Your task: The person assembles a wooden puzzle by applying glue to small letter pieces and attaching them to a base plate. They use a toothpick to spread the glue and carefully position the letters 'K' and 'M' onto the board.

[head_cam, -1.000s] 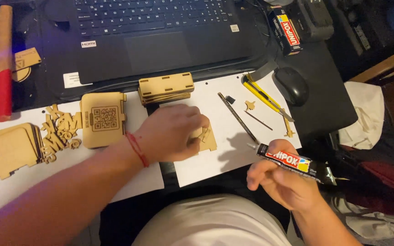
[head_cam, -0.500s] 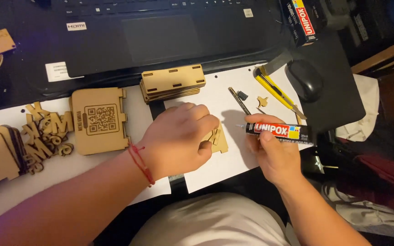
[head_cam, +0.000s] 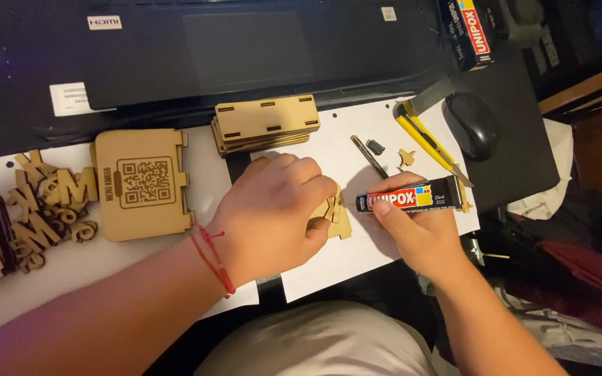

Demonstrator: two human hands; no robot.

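My left hand [head_cam: 273, 212], with a red string at the wrist, presses down on a small laser-cut wooden piece [head_cam: 336, 214] lying on a white paper sheet [head_cam: 329, 261]. Most of that piece is hidden under my fingers. My right hand [head_cam: 419, 233] grips a black glue tube [head_cam: 412, 196] held level, its nozzle end pointing left, close to the wooden piece. Whether the nozzle touches the wood cannot be told.
A stack of slotted wooden panels [head_cam: 266, 122] and a wooden plate with a square code [head_cam: 141, 184] lie to the left, beside cut wooden letters [head_cam: 47, 202]. A yellow utility knife [head_cam: 426, 139], a black mouse [head_cam: 472, 125], a glue box [head_cam: 468, 28] and a laptop [head_cam: 245, 49] sit beyond.
My right hand has brought the glue tube left and up, from the table's near edge to beside the wooden piece. My left hand has stayed on the piece.
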